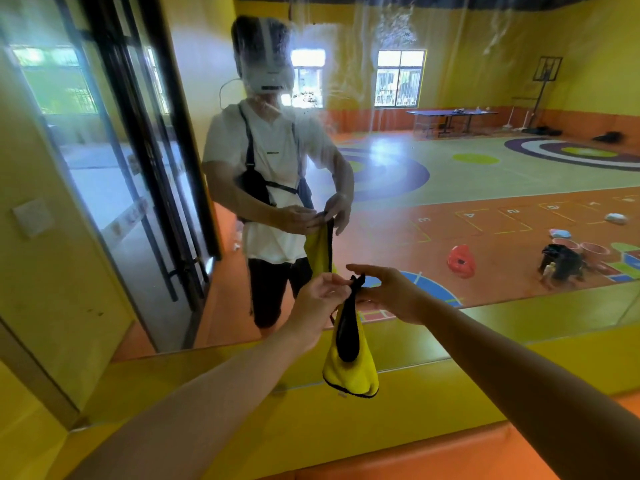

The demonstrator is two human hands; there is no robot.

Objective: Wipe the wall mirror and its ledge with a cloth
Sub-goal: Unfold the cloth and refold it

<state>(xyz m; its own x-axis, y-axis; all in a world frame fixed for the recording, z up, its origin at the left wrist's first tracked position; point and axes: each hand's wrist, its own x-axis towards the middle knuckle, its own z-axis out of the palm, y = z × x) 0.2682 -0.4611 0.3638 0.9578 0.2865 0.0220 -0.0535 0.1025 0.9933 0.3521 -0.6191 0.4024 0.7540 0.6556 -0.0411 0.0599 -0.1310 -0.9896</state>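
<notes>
Outstretched, the left hand (320, 295) and right hand (393, 293) each pinch the bunched top of a yellow cloth (350, 370) hanging above the ledge (460, 389), seemingly gathering it to wipe the streaked wall mirror (433, 174) beyond.

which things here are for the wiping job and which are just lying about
For the job: cloth, pinched by left hand and right hand; mirror; ledge.
Lying about, seen in the mirror: red plastic thing, black bag, tubs, table.
</notes>
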